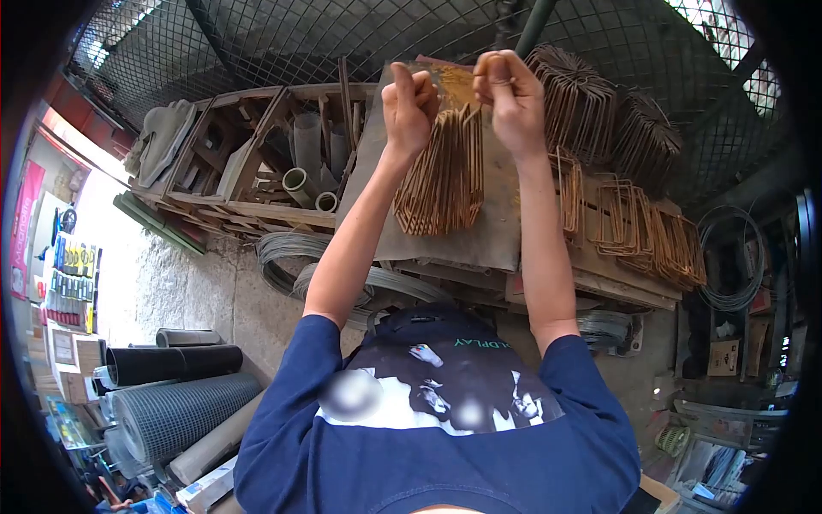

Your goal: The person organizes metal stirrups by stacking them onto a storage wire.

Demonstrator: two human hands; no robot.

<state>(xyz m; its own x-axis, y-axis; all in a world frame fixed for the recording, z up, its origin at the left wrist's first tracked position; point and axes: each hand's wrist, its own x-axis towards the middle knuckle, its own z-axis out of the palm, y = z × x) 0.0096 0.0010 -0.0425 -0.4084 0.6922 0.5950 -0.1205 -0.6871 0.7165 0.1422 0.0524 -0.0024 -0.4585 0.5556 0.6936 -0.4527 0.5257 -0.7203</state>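
Note:
A bundle of rusty bent steel stirrups [439,184] rests on the worktop [501,231] in front of me. My left hand [409,113] is raised at the bundle's far left, fingers curled in and thumb pointing up. Level with it, to the right of the bundle, my right hand [514,101] is closed with thumb and fingers pressed together. The hands are apart, with the bundle's far end between them. Whatever either hand pinches, perhaps something thin, is hidden or too small to name.
More rusty stirrups [629,214] lie to the right, with larger bundles [574,98] behind them. Wire mesh [368,38] closes off the back. Wooden shelving [248,201] holds pipes at the left. Coils of wire [295,248] sit below; mesh rolls [184,415] lie at lower left.

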